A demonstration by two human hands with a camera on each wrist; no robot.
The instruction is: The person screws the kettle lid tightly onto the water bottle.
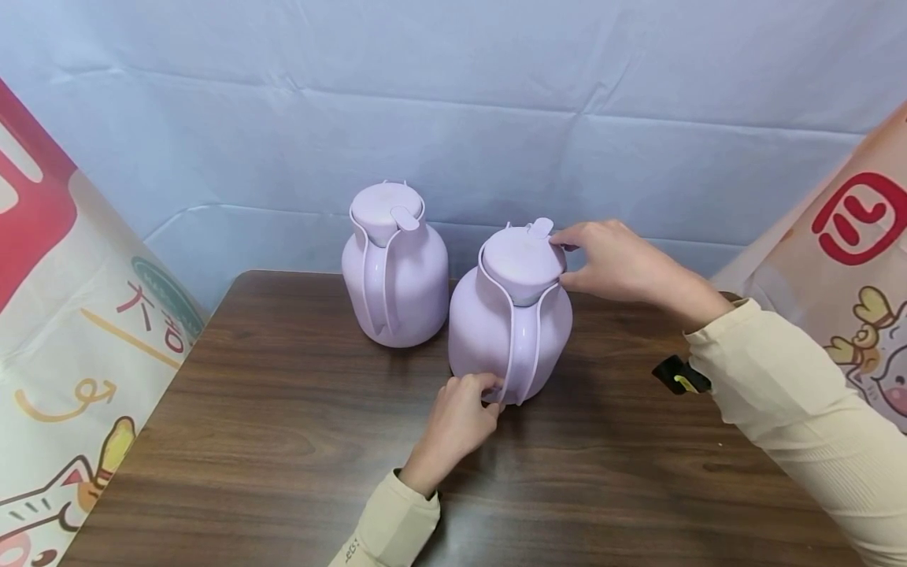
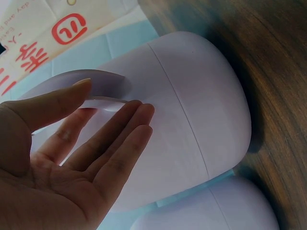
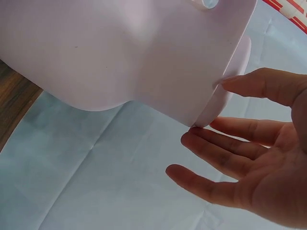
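Observation:
Two lilac thermos jugs stand upright on a brown wooden table (image 1: 283, 472). The left jug (image 1: 418, 276) has nobody touching it. At the right jug (image 1: 475, 331), my left hand (image 1: 460, 417) pinches the low part of the handle (image 1: 523, 346) between thumb and index finger; in the left wrist view, its other fingers (image 2: 120, 158) extend along the jug's body (image 2: 168, 124). My right hand (image 1: 620, 260) holds the rim of the round lid (image 1: 520, 260), thumb on one side and fingers on the other, next to the small lid tab (image 1: 542, 227). The right wrist view shows the lid edge (image 3: 225, 103) at the fingertips.
A pale blue cloth (image 1: 496, 118) hangs behind the table. Printed cloths flank it at the left (image 1: 85, 315) and right (image 1: 850, 260). A black strap piece (image 1: 676, 374) sticks out from the right sleeve. The two jugs stand close together.

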